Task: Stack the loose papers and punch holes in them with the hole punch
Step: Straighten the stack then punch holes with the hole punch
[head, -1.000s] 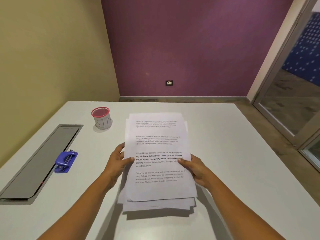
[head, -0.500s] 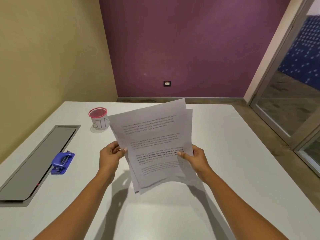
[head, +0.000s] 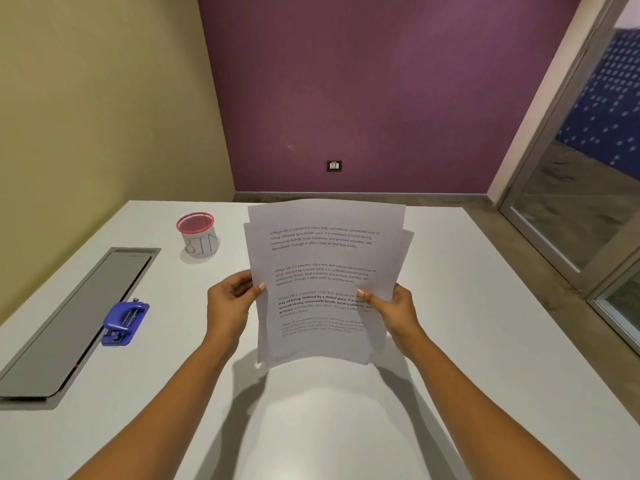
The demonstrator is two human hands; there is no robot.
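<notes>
From the head camera, the white bench (head: 485, 341) carries a blue hole punch (head: 125, 323) at the left, lying against a grey inset panel (head: 79, 323). A pink-rimmed mesh cup (head: 198, 237) stands farther back. Nothing lies between the punch and the papers (head: 325, 258), which are held up over the middle of the bench, their edges uneven. The left hand (head: 230, 303) and right hand (head: 391, 306) each grip a side edge, thumbs on the front sheet and fingers curled behind.

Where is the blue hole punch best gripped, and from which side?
Grip the blue plastic hole punch across its narrow sides, probably from above and its right: bare white table lies there, while its left edge meets the grey recessed panel.
</notes>
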